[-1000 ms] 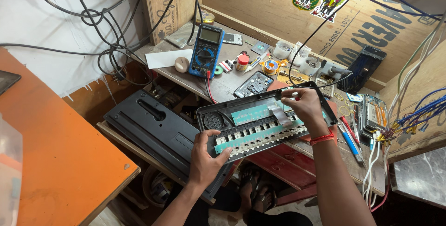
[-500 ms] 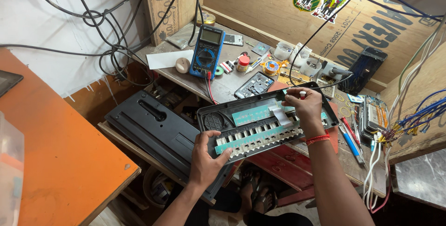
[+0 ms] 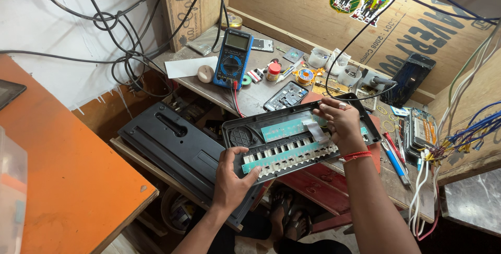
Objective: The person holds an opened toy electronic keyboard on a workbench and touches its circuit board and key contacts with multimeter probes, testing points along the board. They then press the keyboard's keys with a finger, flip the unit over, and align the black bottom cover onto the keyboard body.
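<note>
I hold an opened black keyboard shell (image 3: pixel 245 128) with teal circuit boards, a white ribbon cable and a row of key contacts inside. My left hand (image 3: pixel 230 178) grips its near left edge, thumb on the lower circuit strip. My right hand (image 3: pixel 339 123), with a red thread at the wrist, rests on the shell's far right part, fingers over the far rim beside the ribbon cable. The shell's black back cover (image 3: pixel 177 152) lies under and left of it.
A blue multimeter (image 3: pixel 233 60) with red and black leads stands on the cluttered workbench (image 3: pixel 250 97) behind, among small pots, a solder reel, phone parts and pens. An orange table (image 3: pixel 62 181) is at left. Bundled wires hang at right. Bare feet show below.
My right hand has slid left along the shell's far edge, from the right corner toward the ribbon cable. The left hand and the shell have stayed about the same.
</note>
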Demonstrator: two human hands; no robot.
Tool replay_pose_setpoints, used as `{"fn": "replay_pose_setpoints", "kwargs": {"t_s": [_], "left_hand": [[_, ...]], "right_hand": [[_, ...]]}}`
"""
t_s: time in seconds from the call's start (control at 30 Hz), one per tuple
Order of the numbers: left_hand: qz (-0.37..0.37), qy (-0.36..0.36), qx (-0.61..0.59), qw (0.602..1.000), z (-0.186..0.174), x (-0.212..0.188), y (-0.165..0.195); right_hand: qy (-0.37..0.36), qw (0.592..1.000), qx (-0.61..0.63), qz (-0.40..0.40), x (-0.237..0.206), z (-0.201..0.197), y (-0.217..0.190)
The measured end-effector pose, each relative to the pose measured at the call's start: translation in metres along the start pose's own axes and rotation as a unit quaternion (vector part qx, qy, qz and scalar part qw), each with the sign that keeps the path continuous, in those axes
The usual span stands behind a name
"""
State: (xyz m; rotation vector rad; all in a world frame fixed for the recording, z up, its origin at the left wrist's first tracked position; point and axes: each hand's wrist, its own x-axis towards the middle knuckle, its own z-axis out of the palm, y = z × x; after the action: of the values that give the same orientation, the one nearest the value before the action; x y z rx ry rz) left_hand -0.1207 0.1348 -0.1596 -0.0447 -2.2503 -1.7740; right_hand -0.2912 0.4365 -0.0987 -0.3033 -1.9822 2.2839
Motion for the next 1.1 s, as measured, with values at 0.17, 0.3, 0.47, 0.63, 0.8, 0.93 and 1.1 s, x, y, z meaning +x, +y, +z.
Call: {"fn": "replay_pose_setpoints", "kwargs": {"t_s": [0.17,0.3,0.47,0.63,0.8,0.93,1.1], "left_hand": [[0.000,0.005,-0.002,1.000,0.009,0.001,0.003],[0.001,0.006,-0.003,1.000,0.010,-0.017,0.006],[0.003,0.008,-0.010,1.000,0.014,-0.013,0.000],[-0.010,0.005,-0.006,1.000,0.016,-0.003,-0.007],[-0.004,0.010,0.000,1.000,0.021,0.004,-0.007],[-0.010,0.002,-0.011,1.000,0.028,0.008,-0.005],[-0.105,-0.034,-0.080,0.991,0.034,0.013,-0.008]], "right_hand": [[-0.050,0.991,0.112,0.049,0.011,-0.012,-0.006],[-0.094,0.980,0.161,0.065,-0.005,-0.016,-0.009],[-0.103,0.993,-0.058,-0.006,-0.024,-0.002,-0.006],[-0.204,0.942,-0.251,-0.084,-0.029,0.024,-0.008],[-0.344,0.858,-0.373,-0.084,-0.058,0.054,-0.012],[-0.345,0.833,-0.410,-0.140,-0.096,0.077,-0.009],[-0.331,0.820,-0.391,-0.256,-0.113,0.075,-0.003]]}}
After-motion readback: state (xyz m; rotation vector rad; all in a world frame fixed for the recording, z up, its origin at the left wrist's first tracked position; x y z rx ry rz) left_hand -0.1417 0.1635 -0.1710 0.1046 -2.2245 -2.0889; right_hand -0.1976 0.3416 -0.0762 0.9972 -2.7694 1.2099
